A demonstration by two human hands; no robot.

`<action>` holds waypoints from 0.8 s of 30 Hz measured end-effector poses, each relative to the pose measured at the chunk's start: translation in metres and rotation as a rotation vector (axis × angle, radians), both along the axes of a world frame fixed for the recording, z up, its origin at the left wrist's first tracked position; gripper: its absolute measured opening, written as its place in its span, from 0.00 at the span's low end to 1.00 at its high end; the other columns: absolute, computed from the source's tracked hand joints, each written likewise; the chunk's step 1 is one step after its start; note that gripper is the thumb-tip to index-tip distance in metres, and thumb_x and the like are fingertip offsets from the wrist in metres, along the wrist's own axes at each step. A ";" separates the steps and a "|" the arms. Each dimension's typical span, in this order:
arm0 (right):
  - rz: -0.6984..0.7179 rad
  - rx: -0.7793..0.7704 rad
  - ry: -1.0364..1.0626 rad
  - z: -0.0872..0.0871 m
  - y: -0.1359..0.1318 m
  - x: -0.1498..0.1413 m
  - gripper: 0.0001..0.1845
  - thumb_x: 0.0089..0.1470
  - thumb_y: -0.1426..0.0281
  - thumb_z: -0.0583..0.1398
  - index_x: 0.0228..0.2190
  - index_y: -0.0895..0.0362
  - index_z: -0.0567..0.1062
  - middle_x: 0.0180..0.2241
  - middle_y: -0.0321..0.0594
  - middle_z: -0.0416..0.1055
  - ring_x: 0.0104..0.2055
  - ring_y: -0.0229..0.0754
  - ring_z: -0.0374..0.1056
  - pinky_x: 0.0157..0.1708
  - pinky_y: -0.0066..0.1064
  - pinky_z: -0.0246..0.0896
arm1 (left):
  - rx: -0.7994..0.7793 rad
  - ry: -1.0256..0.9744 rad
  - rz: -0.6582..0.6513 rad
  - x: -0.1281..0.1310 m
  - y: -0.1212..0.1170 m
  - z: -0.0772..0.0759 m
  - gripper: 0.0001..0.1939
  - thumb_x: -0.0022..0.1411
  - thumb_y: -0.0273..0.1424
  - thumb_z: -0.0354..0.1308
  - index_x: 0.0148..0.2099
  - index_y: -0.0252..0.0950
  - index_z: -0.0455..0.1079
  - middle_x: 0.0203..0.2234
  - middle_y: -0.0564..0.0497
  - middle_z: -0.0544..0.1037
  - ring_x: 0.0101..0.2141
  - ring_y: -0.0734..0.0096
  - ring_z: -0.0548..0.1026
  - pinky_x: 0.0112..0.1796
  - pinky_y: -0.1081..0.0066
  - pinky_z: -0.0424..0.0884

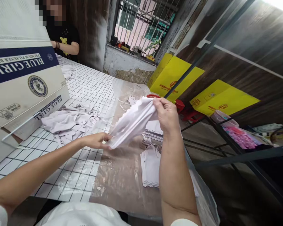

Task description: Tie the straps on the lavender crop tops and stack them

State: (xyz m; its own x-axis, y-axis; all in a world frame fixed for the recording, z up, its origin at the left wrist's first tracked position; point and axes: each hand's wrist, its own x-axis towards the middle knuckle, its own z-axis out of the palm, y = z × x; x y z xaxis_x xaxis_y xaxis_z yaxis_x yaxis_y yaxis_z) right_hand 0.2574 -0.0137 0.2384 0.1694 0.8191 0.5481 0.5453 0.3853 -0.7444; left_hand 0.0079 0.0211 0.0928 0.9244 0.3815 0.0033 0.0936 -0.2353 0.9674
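Observation:
A pale lilac piece of fabric (pixel 134 121) with a scalloped edge is stretched in the air between my two hands. My left hand (pixel 99 140) pinches its lower left corner, while my right hand (pixel 166 113) grips the upper right end with closed fingers. Below and to the right, a stack of similar scalloped pieces (pixel 150 168) lies on the plastic sheet (pixel 122 185), partly hidden by my right forearm. Another neat stack (pixel 153 128) sits just behind it. To the left, a loose heap of the same fabric (pixel 70 121) rests on the grid-patterned table (pixel 91 78).
A large Blue Girl beer carton (pixel 21 69) stands on the table's left side. Across the table is another person (pixel 66 44) near more fabric (pixel 67 71). Yellow boxes (pixel 179 75), red stools (pixel 191 114) and a dark metal rack (pixel 238 155) stand to the right.

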 end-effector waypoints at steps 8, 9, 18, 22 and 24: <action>-0.109 -0.049 0.157 -0.006 -0.032 0.036 0.17 0.45 0.55 0.68 0.23 0.56 0.75 0.23 0.32 0.69 0.25 0.35 0.61 0.26 0.27 0.56 | 0.326 0.278 0.371 -0.068 0.039 0.068 0.22 0.60 0.49 0.56 0.40 0.35 0.77 0.34 0.46 0.79 0.26 0.70 0.72 0.24 0.74 0.64; -0.113 -0.065 0.178 -0.007 -0.039 0.038 0.17 0.44 0.55 0.68 0.24 0.56 0.75 0.22 0.32 0.69 0.24 0.35 0.61 0.24 0.27 0.56 | 0.376 0.250 0.414 -0.073 0.042 0.083 0.22 0.60 0.49 0.56 0.40 0.36 0.77 0.32 0.46 0.78 0.25 0.72 0.70 0.23 0.74 0.63; -0.144 -0.120 0.241 -0.014 -0.081 0.042 0.18 0.47 0.53 0.66 0.26 0.55 0.73 0.22 0.34 0.68 0.22 0.36 0.60 0.20 0.27 0.55 | 0.268 -0.092 0.471 -0.084 0.029 0.151 0.17 0.53 0.45 0.66 0.37 0.37 0.74 0.32 0.50 0.74 0.27 0.74 0.71 0.24 0.76 0.66; -0.109 -0.455 0.038 -0.084 -0.070 0.043 0.16 0.50 0.55 0.62 0.27 0.56 0.73 0.20 0.32 0.66 0.21 0.36 0.60 0.21 0.27 0.55 | 0.114 0.250 0.338 -0.069 0.045 0.089 0.22 0.51 0.49 0.64 0.37 0.36 0.72 0.32 0.49 0.75 0.31 0.67 0.73 0.29 0.73 0.67; -0.151 -0.590 -0.070 -0.123 -0.065 0.043 0.13 0.49 0.58 0.62 0.28 0.55 0.73 0.19 0.31 0.65 0.21 0.36 0.60 0.22 0.27 0.55 | 0.168 0.424 0.347 -0.063 0.054 0.047 0.23 0.47 0.52 0.63 0.31 0.35 0.69 0.27 0.51 0.72 0.29 0.67 0.71 0.29 0.72 0.65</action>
State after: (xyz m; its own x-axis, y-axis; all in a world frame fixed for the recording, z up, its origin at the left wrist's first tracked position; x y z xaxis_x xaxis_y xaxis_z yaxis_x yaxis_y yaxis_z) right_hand 0.3005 -0.0783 0.1157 0.2868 0.9577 0.0229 0.6172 -0.1664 -0.7690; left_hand -0.0549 0.0749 0.1395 0.6785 0.6895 -0.2535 0.5646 -0.2688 0.7804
